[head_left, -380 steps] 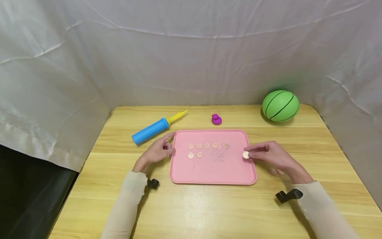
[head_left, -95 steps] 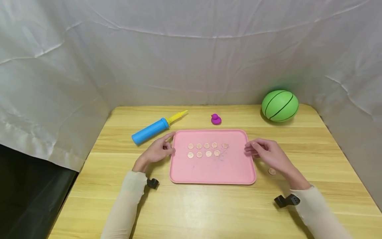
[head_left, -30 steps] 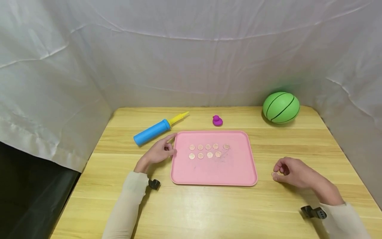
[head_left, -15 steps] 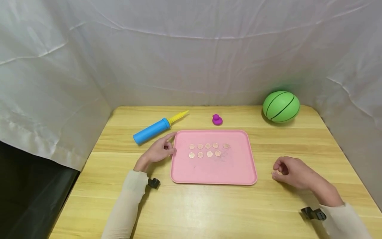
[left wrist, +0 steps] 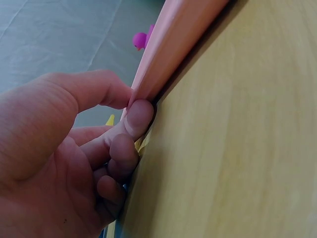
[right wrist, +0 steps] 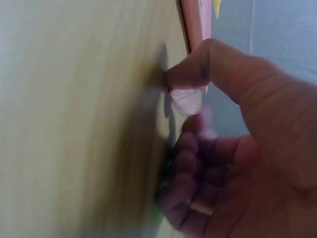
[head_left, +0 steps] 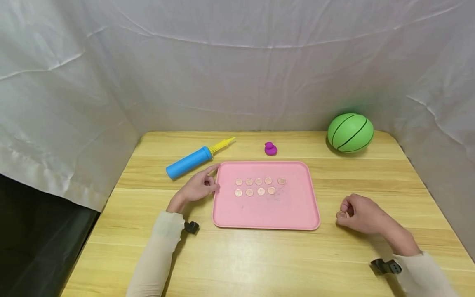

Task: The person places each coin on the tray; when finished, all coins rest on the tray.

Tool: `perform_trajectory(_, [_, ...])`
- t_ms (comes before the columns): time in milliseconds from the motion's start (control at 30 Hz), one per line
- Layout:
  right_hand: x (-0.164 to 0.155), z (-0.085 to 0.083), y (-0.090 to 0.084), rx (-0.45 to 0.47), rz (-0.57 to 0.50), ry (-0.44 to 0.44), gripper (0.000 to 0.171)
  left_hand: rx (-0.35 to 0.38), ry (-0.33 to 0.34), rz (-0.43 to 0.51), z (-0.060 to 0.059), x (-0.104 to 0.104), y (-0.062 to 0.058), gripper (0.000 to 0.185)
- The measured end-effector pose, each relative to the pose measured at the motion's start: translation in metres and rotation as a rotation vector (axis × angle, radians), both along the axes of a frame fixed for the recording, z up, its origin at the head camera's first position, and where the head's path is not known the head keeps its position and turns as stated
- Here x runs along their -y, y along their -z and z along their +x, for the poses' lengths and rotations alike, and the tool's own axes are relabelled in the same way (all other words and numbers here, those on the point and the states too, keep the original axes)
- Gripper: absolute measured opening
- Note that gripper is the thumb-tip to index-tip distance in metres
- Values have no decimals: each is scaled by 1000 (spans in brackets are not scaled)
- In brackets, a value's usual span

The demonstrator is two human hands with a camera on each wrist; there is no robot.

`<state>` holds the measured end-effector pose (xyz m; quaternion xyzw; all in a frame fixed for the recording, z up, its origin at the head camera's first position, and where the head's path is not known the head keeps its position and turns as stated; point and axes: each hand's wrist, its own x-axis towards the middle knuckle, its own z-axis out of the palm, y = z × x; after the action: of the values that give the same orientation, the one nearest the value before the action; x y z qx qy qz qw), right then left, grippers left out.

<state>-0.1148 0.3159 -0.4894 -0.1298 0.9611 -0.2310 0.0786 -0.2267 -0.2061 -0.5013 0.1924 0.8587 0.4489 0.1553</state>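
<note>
A pink tray (head_left: 267, 216) lies on the table, carrying several copper-coloured coins (head_left: 258, 181) in two rows. My left hand (head_left: 196, 187) holds the tray's left edge; in the left wrist view the thumb and a finger meet at the pink rim (left wrist: 163, 54). To the right of the tray, my right hand (head_left: 365, 214) pinches one more coin (head_left: 342, 214) low over the wood. The right wrist view has this coin (right wrist: 187, 100) tilted on edge between thumb and fingertip, its shadow on the table beside it. The other fingers of that hand are curled.
Beyond the tray's left corner lies a blue pump (head_left: 189, 163) with a yellow nozzle. A purple toy duck (head_left: 271, 149) sits behind the tray, and a green ball (head_left: 350, 133) at the back right. Pale cloth (head_left: 245, 82) hangs behind the table.
Since the oldest frame, coins have been added to the tray's nearer row. My right hand has gone from the tray to the coin on the right and has now tilted it up. My left hand stays.
</note>
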Motion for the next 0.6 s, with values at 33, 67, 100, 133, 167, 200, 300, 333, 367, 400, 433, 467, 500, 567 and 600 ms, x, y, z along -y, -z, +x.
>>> perform_trajectory(33, [1, 0, 0, -4, -10, -5, 29, -1, 2, 0, 0, 0, 0, 78])
perform_trajectory(67, [2, 1, 0, -7, -25, -12, 28, 1, 1, -1, 0, 0, 0, 78])
perform_trajectory(100, [3, 1, -1, -8, -45, -21, 27, -1, 1, 0, 0, 0, 0, 78])
perform_trajectory(133, [3, 1, -1, -9, -67, -32, 25, -2, 1, 1, -1, 1, 0, 78])
perform_trajectory(167, [3, 2, -2, -15, -97, -44, 22, -2, 0, 0, -1, 1, 0, 78])
perform_trajectory(200, [3, 2, -3, -25, -128, -50, 19, -4, 1, -1, -1, 1, 0, 78])
perform_trajectory(300, [4, 2, -4, -31, -219, -43, 11, -5, 1, -7, -1, 1, 0, 79])
perform_trajectory(333, [5, 2, -4, -32, -240, -31, 8, -5, 3, -10, -1, 1, 1, 79])
perform_trajectory(367, [6, 2, -4, -33, -259, -16, 7, -3, 2, -12, -1, 1, 1, 79])
perform_trajectory(400, [8, 1, -5, -26, -273, 3, 5, -3, 3, -13, -2, 1, 2, 79])
perform_trajectory(433, [9, 1, -5, -13, -291, 24, 6, -2, 4, -12, -2, 1, 2, 79])
perform_trajectory(467, [11, 0, -6, 0, -310, 44, 8, -1, 5, -12, -2, 1, 2, 79])
perform_trajectory(500, [13, -1, -6, 14, -331, 64, 10, 0, 5, -9, -2, 1, 2, 79])
perform_trajectory(567, [16, -3, -9, 57, -400, 106, 17, 0, 8, -4, -2, 1, 1, 79])
perform_trajectory(600, [18, -4, -10, 86, -445, 126, 21, -3, 9, -3, -1, 1, 1, 79])
